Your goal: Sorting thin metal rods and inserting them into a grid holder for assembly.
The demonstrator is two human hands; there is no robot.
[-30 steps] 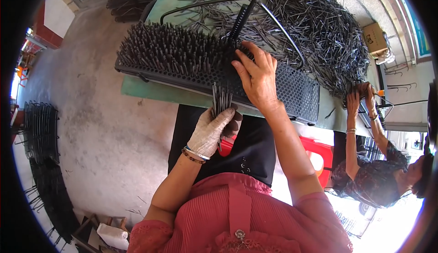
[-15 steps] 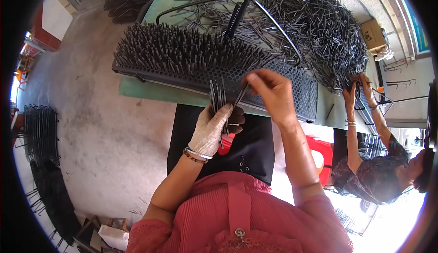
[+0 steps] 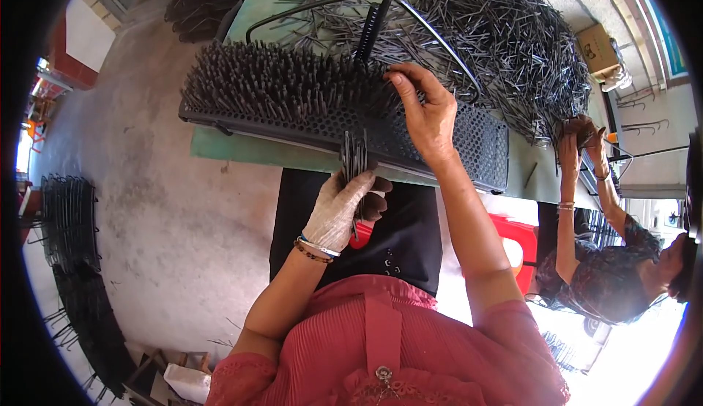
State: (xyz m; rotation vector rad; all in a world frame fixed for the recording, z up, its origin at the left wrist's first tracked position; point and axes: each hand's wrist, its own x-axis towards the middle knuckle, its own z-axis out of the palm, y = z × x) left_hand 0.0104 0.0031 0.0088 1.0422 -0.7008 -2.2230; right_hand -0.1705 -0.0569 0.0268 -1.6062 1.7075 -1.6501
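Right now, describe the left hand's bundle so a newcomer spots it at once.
Find the long black board full of holes on the green table. By the board's near edge, the pale-gloved left hand grips a bundle of thin dark sticks. Unlike the sticks standing in the board or the loose pile behind, these are bunched in a fist.

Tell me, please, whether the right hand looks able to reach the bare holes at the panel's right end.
Probably yes: the right hand is close by, and the holes look uncovered; the upright rods stand farther left.
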